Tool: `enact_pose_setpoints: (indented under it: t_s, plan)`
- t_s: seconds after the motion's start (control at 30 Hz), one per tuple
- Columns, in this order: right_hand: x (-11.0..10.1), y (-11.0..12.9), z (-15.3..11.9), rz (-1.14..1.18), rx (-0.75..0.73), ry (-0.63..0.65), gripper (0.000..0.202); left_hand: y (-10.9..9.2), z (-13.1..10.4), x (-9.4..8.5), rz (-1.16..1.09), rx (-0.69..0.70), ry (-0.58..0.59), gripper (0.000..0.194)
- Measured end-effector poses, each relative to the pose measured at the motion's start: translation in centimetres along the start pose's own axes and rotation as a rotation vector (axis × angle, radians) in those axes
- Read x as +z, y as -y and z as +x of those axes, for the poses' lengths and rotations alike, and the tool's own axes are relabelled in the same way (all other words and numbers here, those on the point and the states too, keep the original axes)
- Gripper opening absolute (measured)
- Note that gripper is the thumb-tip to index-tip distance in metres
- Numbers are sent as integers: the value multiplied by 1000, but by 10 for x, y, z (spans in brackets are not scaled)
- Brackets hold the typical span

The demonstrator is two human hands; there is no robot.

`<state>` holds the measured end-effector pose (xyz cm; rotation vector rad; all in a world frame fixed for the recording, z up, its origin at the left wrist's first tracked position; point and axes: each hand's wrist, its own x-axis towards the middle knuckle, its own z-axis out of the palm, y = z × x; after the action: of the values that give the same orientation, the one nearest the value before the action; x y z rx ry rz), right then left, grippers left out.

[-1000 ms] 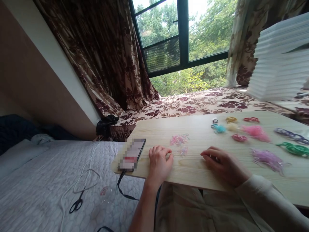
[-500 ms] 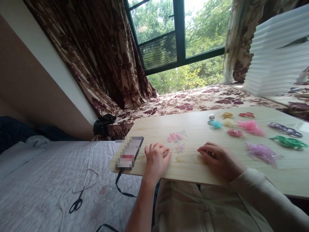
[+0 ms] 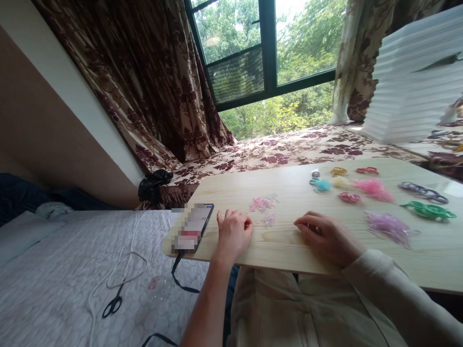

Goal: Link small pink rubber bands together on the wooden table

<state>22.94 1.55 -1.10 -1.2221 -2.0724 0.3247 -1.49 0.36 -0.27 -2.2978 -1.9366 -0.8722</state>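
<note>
My left hand (image 3: pixel 234 235) rests palm down near the table's front edge, between the phone (image 3: pixel 193 229) and the loose bands. Its fingers are loosely bent and apart, with the forefinger curled towards the thumb; I see nothing in it. A small pile of pink and pale rubber bands (image 3: pixel 262 203) lies ahead of it, with a few clear-pink bands (image 3: pixel 269 220) nearer. My right hand (image 3: pixel 325 236) lies on its side on the table, fingers extended leftwards and slightly bent, the palm partly hidden. Nothing shows in it. Right of it is a lilac bundle of bands (image 3: pixel 390 227).
On the table (image 3: pixel 231 188) lie a pink bundle (image 3: pixel 374 189), a blue bundle (image 3: pixel 321 185), green bands (image 3: pixel 428 210), purple bands (image 3: pixel 423 192), red bands (image 3: pixel 367 170) and yellow bands (image 3: pixel 339 171). Scissors (image 3: pixel 113 306) and a white cable (image 3: pixel 108 279) lie on the bed at left.
My left forefinger has curled in towards the thumb, and its hand has turned slightly. The right hand stays in place. The whole view has shifted a little.
</note>
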Motion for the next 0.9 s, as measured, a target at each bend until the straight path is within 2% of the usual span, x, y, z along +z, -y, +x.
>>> enact_pose_setpoints:
  t_s: [0.4, 0.6, 0.77, 0.9]
  plan:
    - [1, -1, 0, -1, 12, 6, 26, -3, -5, 2, -61, 56, -28, 17]
    - [1, -1, 0, 3, 10, 0, 26, -26, -1, 4, -189, 79, -28, 17]
    - [4, -2, -1, 6, 13, -10, 26, -47, 3, 17, -401, 92, 6, 19]
    - [5, -4, -1, 13, 10, -11, 27, -51, 4, 27, -426, 67, -15, 16]
